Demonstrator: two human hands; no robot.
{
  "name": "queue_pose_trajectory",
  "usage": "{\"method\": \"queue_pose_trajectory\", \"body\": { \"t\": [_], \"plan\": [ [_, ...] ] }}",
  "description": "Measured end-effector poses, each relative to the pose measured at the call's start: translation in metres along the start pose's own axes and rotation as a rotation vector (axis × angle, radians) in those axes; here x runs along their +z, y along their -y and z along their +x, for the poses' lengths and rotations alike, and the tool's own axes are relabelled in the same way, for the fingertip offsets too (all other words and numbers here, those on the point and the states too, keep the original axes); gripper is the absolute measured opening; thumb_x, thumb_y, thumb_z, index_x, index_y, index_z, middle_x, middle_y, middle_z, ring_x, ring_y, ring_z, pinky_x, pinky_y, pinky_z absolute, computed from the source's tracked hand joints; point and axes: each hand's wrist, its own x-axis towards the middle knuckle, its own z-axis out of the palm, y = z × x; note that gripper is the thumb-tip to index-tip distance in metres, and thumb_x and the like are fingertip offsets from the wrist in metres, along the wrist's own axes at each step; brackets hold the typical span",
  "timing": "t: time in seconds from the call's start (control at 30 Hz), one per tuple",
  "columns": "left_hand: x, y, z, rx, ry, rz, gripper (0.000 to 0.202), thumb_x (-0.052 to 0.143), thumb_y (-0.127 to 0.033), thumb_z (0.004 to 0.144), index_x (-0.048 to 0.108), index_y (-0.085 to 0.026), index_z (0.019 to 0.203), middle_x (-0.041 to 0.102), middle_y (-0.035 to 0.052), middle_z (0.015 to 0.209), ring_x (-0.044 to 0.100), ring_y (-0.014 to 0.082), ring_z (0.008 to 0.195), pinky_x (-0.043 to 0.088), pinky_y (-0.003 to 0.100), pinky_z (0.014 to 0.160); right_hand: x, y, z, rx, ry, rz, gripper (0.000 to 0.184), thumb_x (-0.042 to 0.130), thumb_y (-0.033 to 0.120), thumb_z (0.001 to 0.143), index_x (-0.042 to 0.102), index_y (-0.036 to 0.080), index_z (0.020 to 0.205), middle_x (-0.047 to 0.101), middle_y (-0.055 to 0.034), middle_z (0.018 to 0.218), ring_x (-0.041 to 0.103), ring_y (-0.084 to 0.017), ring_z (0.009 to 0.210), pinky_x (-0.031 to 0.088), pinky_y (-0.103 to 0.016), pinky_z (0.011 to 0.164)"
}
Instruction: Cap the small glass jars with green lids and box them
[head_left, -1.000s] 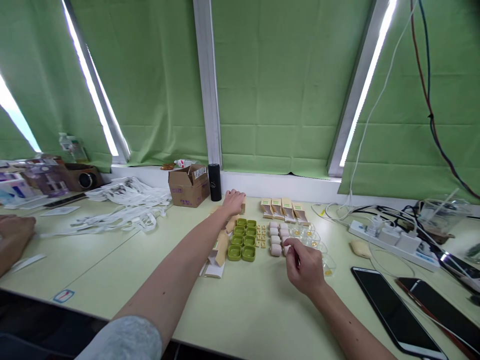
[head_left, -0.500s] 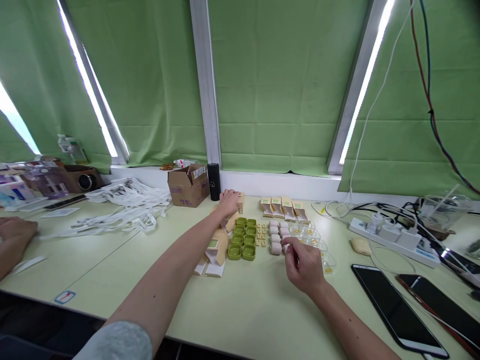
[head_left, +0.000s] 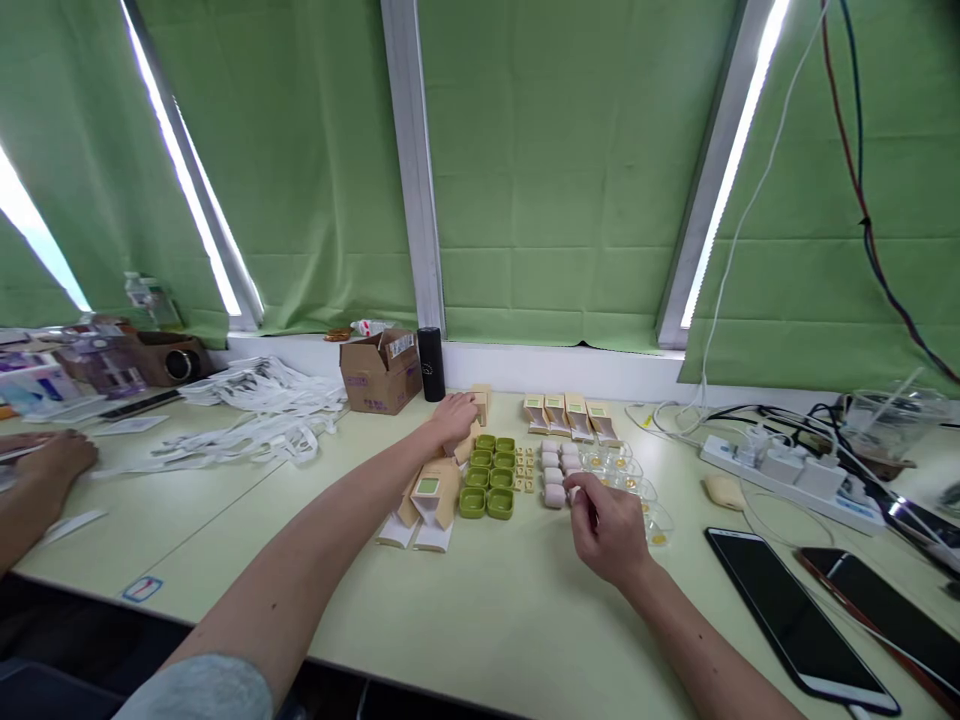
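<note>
**Change of state.** The left hand (head_left: pixel 454 412) has drawn back a short way from the window ledge toward the person. It now sits just above the centre of the frame. The tan carton (head_left: pixel 481 404), which the hand covered a second ago, now shows at its fingertips. The fingers are curled and touch the carton's left side. It cannot be told whether they grip it.

The right hand (head_left: pixel 607 530) has held its position, right of centre. Thumb and forefinger are pinched on a pink piece (head_left: pixel 574 493) at the near end of the pink rows (head_left: pixel 553 470). The piece rests on the tabletop (head_left: pixel 495 610).

**Layout around the hands.**
- The green trays (head_left: pixel 487 478) stand in two columns between the hands.
- The carton stack (head_left: pixel 429 497) lies just left of the trays.
- The clear cups (head_left: pixel 634 487) lie just right of the pink rows.
- A co-worker's hand (head_left: pixel 56 458) lies flat at the left edge of the frame, well apart from the rest.

**Meaning for the work.** Judged from these positions, the left hand is bringing the tan carton off the far edge. The right hand is holding its piece in place and has not lifted it.
</note>
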Motion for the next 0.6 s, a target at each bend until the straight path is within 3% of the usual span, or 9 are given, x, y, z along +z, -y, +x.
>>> {"method": "queue_pose_trajectory", "body": {
  "t": [0.3, 0.6],
  "plan": [
    [0.0013, -0.0024, 0.0065, 0.011, 0.010, 0.020, 0.035, 0.060, -0.003, 0.084, 0.076, -0.017, 0.113, 0.062, 0.0164, 0.141, 0.059, 0.0298, 0.129, 0.038, 0.040, 0.114, -0.0004, 0.0000, -0.0003, 0.013, 0.014, 0.003, 0.019, 0.048, 0.008, 0.091, 0.062, 0.020, 0.096, 0.047, 0.0088, 0.053, 0.044, -0.010, 0.041, 0.032, -0.025, 0.049],
    [-0.0051, -0.0055, 0.0030, -0.024, -0.039, -0.073, 0.044, 0.061, -0.001, 0.080, 0.073, -0.017, 0.119, 0.058, 0.0172, 0.150, 0.053, 0.0311, 0.141, 0.029, 0.050, 0.123, 0.0000, -0.0006, -0.0004, 0.023, 0.023, 0.008, 0.019, 0.048, 0.009, 0.090, 0.062, 0.019, 0.097, 0.050, 0.0081, 0.052, 0.045, -0.010, 0.041, 0.032, -0.025, 0.050]
  ]
}}
